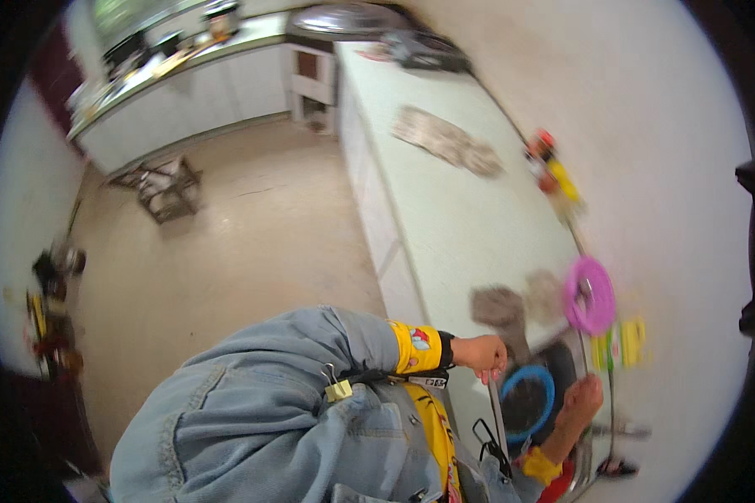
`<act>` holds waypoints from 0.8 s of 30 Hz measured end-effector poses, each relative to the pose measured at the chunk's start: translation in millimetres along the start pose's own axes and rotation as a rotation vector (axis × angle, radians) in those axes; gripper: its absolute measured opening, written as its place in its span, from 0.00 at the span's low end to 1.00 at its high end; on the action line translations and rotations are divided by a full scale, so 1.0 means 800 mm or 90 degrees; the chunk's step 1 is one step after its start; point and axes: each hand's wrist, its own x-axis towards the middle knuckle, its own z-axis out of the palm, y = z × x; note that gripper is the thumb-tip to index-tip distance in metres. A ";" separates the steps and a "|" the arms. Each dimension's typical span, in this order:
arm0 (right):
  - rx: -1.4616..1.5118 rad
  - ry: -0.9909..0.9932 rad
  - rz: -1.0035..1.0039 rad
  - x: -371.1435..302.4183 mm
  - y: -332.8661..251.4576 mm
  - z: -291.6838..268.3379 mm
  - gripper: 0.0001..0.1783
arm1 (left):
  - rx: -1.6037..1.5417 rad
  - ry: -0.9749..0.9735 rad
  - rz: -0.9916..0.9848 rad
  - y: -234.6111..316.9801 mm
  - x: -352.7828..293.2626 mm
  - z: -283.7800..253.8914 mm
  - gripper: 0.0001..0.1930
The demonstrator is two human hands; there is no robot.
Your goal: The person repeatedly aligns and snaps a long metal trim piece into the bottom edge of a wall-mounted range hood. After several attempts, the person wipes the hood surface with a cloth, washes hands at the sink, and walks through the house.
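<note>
My left hand (481, 355), below a yellow cuff and a dark wristband, is over the counter edge beside the sink (560, 360). Its fingers curl inward, and whatever they may hold cannot be made out. On the far side of a blue-rimmed round basin (551, 402) in the sink, my right hand (580, 401) is raised with its fingers closed like a fist. Blur hides whether anything is in it. A grey-brown cloth (498, 307) and a paler cloth (544, 295) lie on the counter near the left hand.
A pink round basket (574, 295) and a yellow-green packet (633, 342) stand along the wall. Bottles (549, 172) are farther back. Another cloth (445, 138) lies on the long pale counter (470, 226). On the floor stands a small stool (168, 189). Part of something red (567, 479) shows under my right arm.
</note>
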 end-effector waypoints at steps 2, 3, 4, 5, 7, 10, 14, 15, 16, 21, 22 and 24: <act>0.130 -0.068 0.011 -0.002 -0.007 0.100 0.14 | 0.003 0.107 0.040 0.007 -0.077 -0.075 0.09; 0.123 -0.116 -0.021 -0.002 -0.004 0.155 0.14 | 0.057 0.193 0.076 0.009 -0.116 -0.114 0.09; 0.115 -0.156 -0.051 -0.003 0.000 0.208 0.15 | 0.046 0.271 0.103 0.006 -0.159 -0.151 0.10; 0.042 -0.210 -0.078 -0.008 0.007 0.264 0.15 | 0.033 0.343 0.120 0.001 -0.203 -0.182 0.10; -0.109 -0.286 -0.116 -0.025 0.018 0.384 0.16 | 0.095 0.491 0.083 -0.007 -0.290 -0.243 0.13; -0.072 -0.518 -0.125 -0.060 0.004 0.548 0.13 | 0.094 0.692 0.102 -0.019 -0.402 -0.311 0.19; -0.075 -0.813 -0.113 -0.112 -0.047 0.724 0.14 | 0.075 1.073 0.008 -0.078 -0.562 -0.385 0.15; -0.059 -0.911 -0.123 -0.122 -0.058 0.764 0.16 | 0.055 1.157 0.040 -0.100 -0.605 -0.401 0.11; -0.099 -1.010 -0.083 -0.118 -0.070 0.802 0.20 | 0.038 1.247 0.054 -0.123 -0.643 -0.411 0.09; 0.039 -1.262 0.294 -0.161 -0.015 1.048 0.21 | 0.107 1.638 -0.020 -0.229 -0.857 -0.381 0.12; -0.007 -1.248 0.396 -0.183 0.014 1.106 0.21 | 0.106 1.689 -0.090 -0.242 -0.892 -0.360 0.15; -0.248 -1.302 0.058 -0.239 0.072 1.199 0.18 | 0.250 1.808 -0.257 -0.262 -0.965 -0.315 0.17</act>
